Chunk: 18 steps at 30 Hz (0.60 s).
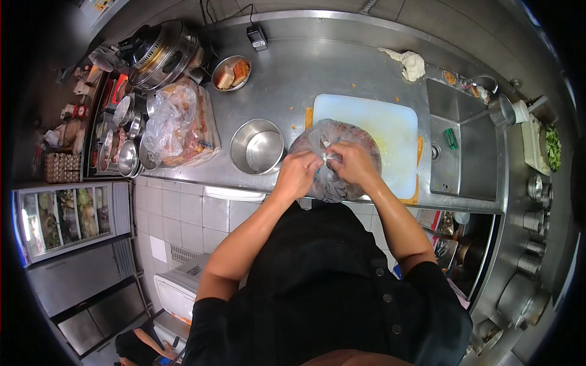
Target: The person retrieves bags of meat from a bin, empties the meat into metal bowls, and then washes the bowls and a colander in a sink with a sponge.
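Observation:
In front of my body, a filled clear plastic bag (360,139) rests partly on a white cutting board (390,131) at the counter's near edge. Its gathered neck is pinched between my left hand (299,172) and my right hand (353,163), both with fingers closed on the plastic. A whitish twist of the bag shows between my fingertips. Reddish contents show dimly through the bag, but I cannot make out what they are. Just left of my left hand stands a steel pot (257,146) with nothing visible inside.
Left along the counter (293,73) are a large bag of reddish food (189,122), a steel bowl with food pieces (231,74) and a round appliance (162,58). At right are a white cloth (408,63) and a sink (476,165). Another person (143,344) is at lower left.

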Motion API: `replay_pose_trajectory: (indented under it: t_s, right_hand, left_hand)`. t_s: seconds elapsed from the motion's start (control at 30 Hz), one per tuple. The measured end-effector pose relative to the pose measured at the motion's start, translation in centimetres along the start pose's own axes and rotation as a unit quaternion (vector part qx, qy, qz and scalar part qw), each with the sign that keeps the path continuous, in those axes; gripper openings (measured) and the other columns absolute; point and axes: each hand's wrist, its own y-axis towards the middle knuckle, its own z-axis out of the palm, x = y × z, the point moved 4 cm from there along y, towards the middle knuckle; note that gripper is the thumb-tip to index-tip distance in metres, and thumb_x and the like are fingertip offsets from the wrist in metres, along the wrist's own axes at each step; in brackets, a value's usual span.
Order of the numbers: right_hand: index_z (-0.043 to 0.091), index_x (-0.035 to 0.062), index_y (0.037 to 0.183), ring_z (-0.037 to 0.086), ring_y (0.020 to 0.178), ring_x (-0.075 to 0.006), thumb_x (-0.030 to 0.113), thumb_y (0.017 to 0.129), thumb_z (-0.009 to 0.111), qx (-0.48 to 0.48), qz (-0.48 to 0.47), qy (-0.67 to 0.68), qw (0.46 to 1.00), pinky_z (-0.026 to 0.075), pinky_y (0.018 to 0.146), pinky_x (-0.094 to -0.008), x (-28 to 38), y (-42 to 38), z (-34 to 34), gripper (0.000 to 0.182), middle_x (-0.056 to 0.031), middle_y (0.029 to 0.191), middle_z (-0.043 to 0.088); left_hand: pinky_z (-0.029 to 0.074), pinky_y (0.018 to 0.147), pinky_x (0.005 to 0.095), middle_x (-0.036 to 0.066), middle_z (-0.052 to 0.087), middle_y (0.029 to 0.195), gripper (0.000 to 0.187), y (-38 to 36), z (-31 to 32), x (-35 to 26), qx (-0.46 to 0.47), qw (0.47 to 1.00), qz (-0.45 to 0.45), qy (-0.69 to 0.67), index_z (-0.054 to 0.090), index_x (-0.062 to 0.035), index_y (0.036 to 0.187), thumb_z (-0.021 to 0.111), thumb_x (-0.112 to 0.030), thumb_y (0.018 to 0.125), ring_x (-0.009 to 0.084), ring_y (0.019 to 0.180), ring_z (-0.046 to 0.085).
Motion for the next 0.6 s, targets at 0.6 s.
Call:
replay_pose_trajectory:
  t_s: [0.6]
  right_hand:
    - [0.066, -0.0004, 0.082, 0.057, 0.071, -0.0315, 0.005, 0.079, 0.063, -0.040, 0.070, -0.009, 0.997, 0.045, 0.065, -0.0407, -6.6, -3.9, -9.7, 0.007, -0.0140, 0.076, 0.054]
  left_hand:
    - [0.045, 0.104, 0.0498, 0.011, 0.070, 0.115, 0.040, -0.3, -0.1, -2.3, 0.207, 0.958, 0.030, 0.198, 0.074, -0.0083, 0.110, 0.080, -0.035, 0.080, 0.0336, 0.118, 0.059]
